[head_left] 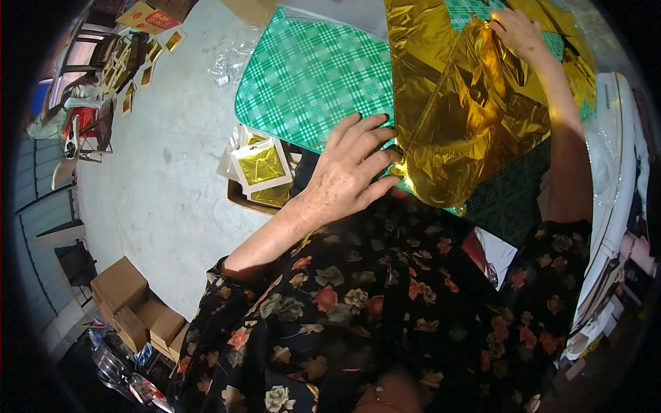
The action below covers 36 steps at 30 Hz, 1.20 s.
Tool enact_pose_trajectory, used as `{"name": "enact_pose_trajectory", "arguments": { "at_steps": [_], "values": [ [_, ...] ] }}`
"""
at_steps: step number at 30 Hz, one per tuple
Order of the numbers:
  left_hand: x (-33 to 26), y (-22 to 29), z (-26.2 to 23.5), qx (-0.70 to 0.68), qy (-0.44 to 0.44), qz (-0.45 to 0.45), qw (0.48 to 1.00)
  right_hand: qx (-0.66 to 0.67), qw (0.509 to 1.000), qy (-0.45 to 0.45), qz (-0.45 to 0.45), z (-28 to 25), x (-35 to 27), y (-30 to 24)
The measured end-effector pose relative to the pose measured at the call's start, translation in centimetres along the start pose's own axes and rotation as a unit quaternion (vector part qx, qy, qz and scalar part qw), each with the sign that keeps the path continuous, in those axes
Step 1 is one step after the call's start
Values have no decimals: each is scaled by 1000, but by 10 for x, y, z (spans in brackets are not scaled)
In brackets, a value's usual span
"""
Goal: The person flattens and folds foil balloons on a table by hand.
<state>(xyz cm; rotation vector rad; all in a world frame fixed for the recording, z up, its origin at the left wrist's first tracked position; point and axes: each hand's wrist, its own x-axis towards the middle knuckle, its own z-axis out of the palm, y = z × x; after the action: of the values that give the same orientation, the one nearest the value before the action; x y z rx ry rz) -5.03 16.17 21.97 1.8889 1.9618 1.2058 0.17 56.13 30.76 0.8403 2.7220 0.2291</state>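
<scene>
**Gold foil held at two ends, crease and tear risk**

I see the left hand (pixel 348 168) spread flat, fingers wide, pressing the near lower edge of the gold foil sheet (pixel 468 117) onto the green checked tablecloth (pixel 310 76). It's not gripping anything, just pinning with palm and fingertips. The right hand (pixel 518 31) is at the far top of the foil, fingers closed in a pinch on a raised fold of it.

Where the foil sits: crumpled and bulging on the table between the two hands. The bulk is right of the left hand and below the right hand. More foil runs off toward the top right corner.

Risks as I judge them:
- Thin foil is stretched between a pinned edge and a pinched fold. A sharp pull from the right hand could tear it at the left fingertips.
- The left hand is only pressing. If the cloth slides on the table, the foil edge goes with it and alignment is lost.
- The bulge in the middle traps air, so flattening it fast would set random creases.
- Glare off the foil hides its edges from me, so I can't tell exactly where the near edge ends under the fingers.

A tray of small gold packets (pixel 261 168) sits just left of the left hand, apart from it. Cardboard boxes (pixel 134 306) are on the floor, well away.
</scene>
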Motion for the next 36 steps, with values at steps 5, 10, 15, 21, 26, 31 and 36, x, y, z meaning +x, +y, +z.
{"name": "enact_pose_trajectory", "arguments": {
  "at_steps": [5, 10, 15, 21, 26, 31, 36],
  "values": [
    [2, 0, -1, 2, -4, 4, 1000, -20, 1000, 11, 2, 19, 13, 20],
    [18, 1, -11, -6, 5, 28, 1000, -166, 975, 137, -56, 71, 41, 69],
    [48, 4, -19, -5, -13, 49, 999, -137, 986, 86, -34, 46, 26, 31],
    [81, 10, 14, 30, -48, 106, 993, -116, 990, 79, -23, 42, 23, 24],
    [74, 6, 30, 91, -120, 93, 984, -113, 990, 81, -33, 39, 20, 23],
    [70, 6, 34, 152, -149, 90, 973, -112, 992, 59, -18, 34, 20, 17],
    [73, 7, 37, 175, -170, 88, 966, -89, 982, 162, -39, 48, 17, 25]
  ]
}}
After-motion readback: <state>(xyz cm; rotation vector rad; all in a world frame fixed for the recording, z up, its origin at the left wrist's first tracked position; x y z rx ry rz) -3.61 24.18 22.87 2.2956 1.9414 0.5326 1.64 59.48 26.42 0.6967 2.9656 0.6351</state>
